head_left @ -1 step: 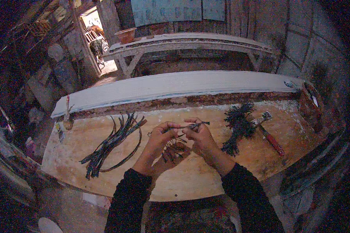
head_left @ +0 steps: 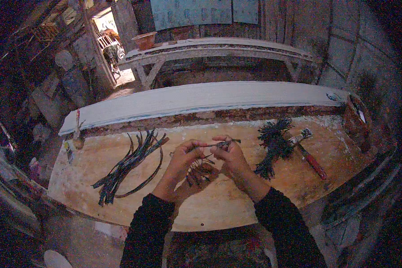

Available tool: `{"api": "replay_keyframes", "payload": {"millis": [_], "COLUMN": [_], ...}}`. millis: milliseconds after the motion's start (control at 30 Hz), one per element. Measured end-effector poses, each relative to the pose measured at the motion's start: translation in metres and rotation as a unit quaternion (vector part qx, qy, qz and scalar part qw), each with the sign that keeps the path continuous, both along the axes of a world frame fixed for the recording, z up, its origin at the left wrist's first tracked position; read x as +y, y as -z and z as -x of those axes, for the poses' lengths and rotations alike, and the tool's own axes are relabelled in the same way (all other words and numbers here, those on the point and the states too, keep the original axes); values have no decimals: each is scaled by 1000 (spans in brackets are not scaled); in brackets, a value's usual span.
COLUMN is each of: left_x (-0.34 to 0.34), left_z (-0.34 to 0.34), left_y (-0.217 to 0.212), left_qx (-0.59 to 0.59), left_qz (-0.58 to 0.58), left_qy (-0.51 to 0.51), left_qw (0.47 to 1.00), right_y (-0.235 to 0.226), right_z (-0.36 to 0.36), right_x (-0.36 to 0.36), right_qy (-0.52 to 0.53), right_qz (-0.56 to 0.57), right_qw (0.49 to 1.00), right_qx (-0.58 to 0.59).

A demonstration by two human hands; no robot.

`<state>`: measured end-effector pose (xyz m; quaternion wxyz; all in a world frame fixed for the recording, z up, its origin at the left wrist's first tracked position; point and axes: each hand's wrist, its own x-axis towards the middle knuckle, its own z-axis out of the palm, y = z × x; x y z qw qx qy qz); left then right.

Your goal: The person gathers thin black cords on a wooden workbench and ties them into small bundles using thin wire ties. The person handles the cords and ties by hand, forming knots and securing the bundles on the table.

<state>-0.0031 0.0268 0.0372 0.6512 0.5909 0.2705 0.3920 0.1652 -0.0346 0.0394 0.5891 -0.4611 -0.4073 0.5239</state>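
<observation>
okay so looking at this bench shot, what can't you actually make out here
- Head view: the thin dark piece pinched between left hand and right hand; too small and dim to identify.
- Small strands under the hands; partly covered by fingers.
- Dark bundle; too blurred to tell its material.
- Room edges; lost in fisheye darkness.

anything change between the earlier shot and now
Nothing visibly changed. Both hands, left hand and right hand, pinch the same thin dark strip over the wooden workbench. The loose strips, the dark bundle and the red-handled tool lie where they were.
</observation>
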Motion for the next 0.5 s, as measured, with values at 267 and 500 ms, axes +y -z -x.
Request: {"api": "replay_keyframes", "payload": {"millis": [267,500], "left_x": [-15,-19], "left_z": [-6,-3], "left_y": [-31,-47], "left_qx": [-44,-53], "left_qz": [155,185], "left_qy": [-121,-181], "left_qw": [979,964], "right_y": [-7,2], "right_z": [-6,-7], "right_x": [6,10], "right_qy": [17,-28], "right_qz": [-59,-97], "right_qw": [997,990], "right_qx": [53,94]}}
